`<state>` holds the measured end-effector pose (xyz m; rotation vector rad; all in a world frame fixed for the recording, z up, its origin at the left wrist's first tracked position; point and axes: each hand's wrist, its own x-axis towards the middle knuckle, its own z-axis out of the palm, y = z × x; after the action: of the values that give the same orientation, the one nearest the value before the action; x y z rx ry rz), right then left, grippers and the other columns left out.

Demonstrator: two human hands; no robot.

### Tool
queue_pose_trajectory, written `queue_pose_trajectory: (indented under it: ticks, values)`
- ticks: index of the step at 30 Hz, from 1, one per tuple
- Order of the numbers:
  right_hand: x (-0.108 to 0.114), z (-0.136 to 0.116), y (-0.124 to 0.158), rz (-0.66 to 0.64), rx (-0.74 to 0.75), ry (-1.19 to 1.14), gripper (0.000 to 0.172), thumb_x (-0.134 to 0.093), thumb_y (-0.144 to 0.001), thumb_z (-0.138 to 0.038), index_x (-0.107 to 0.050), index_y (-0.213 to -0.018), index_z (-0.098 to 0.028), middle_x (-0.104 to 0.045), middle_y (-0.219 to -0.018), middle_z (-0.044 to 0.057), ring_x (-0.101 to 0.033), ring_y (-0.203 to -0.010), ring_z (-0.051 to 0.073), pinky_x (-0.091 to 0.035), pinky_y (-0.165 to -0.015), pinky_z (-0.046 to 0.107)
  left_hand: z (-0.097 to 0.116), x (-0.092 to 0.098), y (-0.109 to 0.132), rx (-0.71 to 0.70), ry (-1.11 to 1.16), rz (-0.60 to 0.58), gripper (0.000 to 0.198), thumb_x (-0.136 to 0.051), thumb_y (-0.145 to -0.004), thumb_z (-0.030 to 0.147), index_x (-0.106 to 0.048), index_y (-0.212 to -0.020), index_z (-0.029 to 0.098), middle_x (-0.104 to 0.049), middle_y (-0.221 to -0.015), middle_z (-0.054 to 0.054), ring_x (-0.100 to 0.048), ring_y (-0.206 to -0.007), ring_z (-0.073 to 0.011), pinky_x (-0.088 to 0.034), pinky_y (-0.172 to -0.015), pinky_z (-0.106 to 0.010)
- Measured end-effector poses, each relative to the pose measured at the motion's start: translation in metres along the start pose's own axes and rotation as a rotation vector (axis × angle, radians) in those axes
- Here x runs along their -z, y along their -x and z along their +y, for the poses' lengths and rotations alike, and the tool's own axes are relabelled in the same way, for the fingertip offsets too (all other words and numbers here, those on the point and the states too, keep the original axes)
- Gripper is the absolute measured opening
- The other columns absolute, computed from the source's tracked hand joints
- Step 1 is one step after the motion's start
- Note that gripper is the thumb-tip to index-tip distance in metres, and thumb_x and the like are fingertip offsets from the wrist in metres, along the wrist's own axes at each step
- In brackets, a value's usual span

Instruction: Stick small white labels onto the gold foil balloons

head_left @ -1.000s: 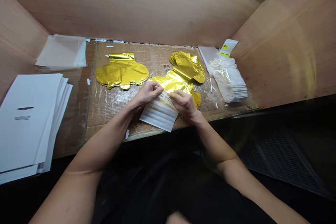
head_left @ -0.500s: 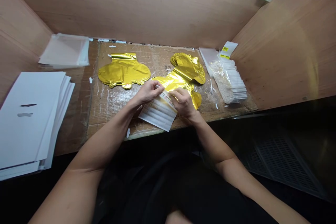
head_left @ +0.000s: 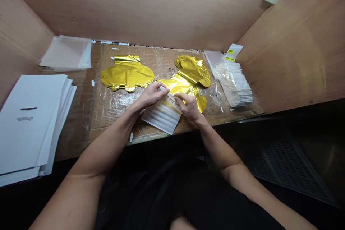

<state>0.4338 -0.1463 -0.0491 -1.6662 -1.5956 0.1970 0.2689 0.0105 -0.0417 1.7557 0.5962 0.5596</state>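
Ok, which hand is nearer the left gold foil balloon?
Left hand: it sits just off the lower right edge of the gold foil balloon. Right hand is farther away, on the other side of the printed card.

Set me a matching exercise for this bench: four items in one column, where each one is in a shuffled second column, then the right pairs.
Items:
1. Printed paper insert
2. Stack of white sheets
3. Left gold foil balloon
4. Bundle in clear plastic

Places:
A. Beside the right wooden wall
B. Held by the left hand and right hand
C. Flat on the cardboard mat, clear of both hands
D. At the far left of the wooden bench, off the mat

Pairs: 1-B, 2-D, 3-C, 4-A.
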Motion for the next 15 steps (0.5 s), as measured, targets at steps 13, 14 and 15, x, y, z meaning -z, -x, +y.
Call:
queue_pose_trajectory:
  ticks: [13,14,15]
  values:
    - [0.0020,0.0019,0.0023,-0.031,0.132,0.085,0.027,-0.047,-0.112,-0.030,-0.073,-0.108,-0.021,-0.079,-0.103,0.009,-0.072,-0.096,0.022,-0.055,-0.090,0.035,0.0009,-0.0015,0.0025,0.026,0.065,-0.062,0.032,-0.075,-0.079,0.046,-0.068,-0.087,0.016,-0.057,-0.062,0.003,-0.045,-0.053,-0.0100,-0.032,-0.049,-0.022]
    - [0.0012,0.0031,0.0033,-0.035,0.156,0.112,0.029,-0.045,-0.113,-0.030,-0.072,-0.107,-0.022,-0.078,-0.099,0.009,-0.071,-0.093,0.022,-0.055,-0.089,0.035,0.0007,-0.0016,0.0024,0.024,0.051,-0.051,0.032,-0.074,-0.079,0.046,-0.068,-0.086,0.016,-0.057,-0.062,0.003,-0.045,-0.053,-0.0100,-0.032,-0.050,-0.022]
    - [0.0005,0.0042,0.0042,-0.035,0.172,0.135,0.030,-0.044,-0.113,-0.030,-0.072,-0.108,-0.022,-0.076,-0.096,0.009,-0.070,-0.091,0.022,-0.055,-0.088,0.035,0.0005,-0.0017,0.0023,0.022,0.037,-0.042,0.032,-0.073,-0.080,0.047,-0.069,-0.086,0.016,-0.058,-0.063,0.003,-0.046,-0.054,-0.0100,-0.032,-0.050,-0.022]
